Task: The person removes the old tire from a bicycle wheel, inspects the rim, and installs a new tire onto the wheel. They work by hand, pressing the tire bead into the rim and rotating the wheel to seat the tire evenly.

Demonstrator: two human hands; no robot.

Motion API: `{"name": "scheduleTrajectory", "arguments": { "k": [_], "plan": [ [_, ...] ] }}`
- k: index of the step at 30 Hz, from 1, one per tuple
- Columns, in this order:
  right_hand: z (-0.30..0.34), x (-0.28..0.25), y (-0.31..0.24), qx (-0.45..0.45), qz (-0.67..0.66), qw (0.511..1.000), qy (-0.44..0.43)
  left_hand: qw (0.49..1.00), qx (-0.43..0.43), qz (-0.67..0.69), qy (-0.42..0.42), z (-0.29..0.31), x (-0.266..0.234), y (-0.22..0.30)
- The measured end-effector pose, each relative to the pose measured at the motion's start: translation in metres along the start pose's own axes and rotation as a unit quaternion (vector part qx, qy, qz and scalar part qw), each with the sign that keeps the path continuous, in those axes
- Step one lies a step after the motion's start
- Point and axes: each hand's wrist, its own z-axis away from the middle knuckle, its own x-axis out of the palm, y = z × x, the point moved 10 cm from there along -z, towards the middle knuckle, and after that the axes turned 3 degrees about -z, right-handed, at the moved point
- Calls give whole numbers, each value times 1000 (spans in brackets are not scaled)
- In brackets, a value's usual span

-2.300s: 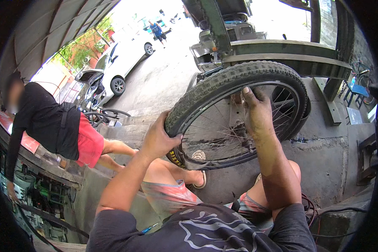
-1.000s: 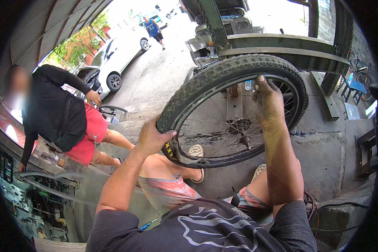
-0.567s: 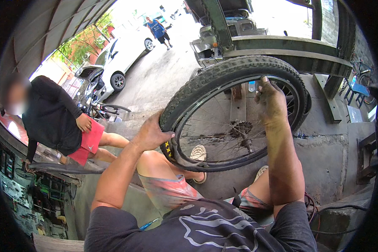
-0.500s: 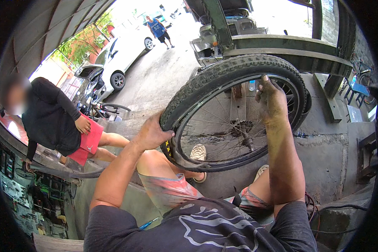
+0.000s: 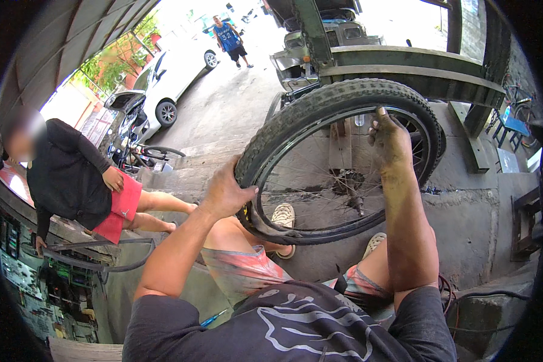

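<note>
A bicycle wheel with a knobby black tire (image 5: pixel 344 92) stands tilted in front of me, above my feet. Its spokes meet at a dark, greasy hub with a sprocket (image 5: pixel 348 184). My left hand (image 5: pixel 228 192) is closed round the tire at its left side, thumb on the inner sidewall. At the upper right my right hand (image 5: pixel 392 137), blackened with grime, presses its thumb against the rim and tire edge, its other fingers curled. Along the lower left, part of the tire's inner edge looks loose from the rim.
At left a person (image 5: pixel 72 175) in black top and red shorts has a hand by a dark hoop (image 5: pixel 96 265). A blue screwdriver (image 5: pixel 214 318) lies near my left side. Green steel beams (image 5: pixel 410 78) stand ahead. Outside are a white car (image 5: pixel 175 84) and another person (image 5: pixel 228 39).
My left hand has shifted slightly up and right on the tire, and the yellow sidewall marking is mostly covered. The person outside has moved a little; the dark hoop at left has swung down.
</note>
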Motion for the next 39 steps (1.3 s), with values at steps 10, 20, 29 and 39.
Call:
{"name": "scheduleTrajectory", "arguments": {
  "k": [10, 20, 29, 39],
  "plan": [
    [-3, -46, 63, 77, -147, 986, 12, 994, 102, -49, -3, 0, -1, 2],
    [21, -99, 70, 44, -46, 998, -11, 991, 133, 13, 17, 25, 66, 32],
    [131, -44, 130, -124, 493, 860, -50, 995, 100, 4, -13, -37, 64, 40],
    [193, 11, 214, -7, 380, 924, -33, 986, 142, -37, -81, -67, 83, 107]
  ]
}}
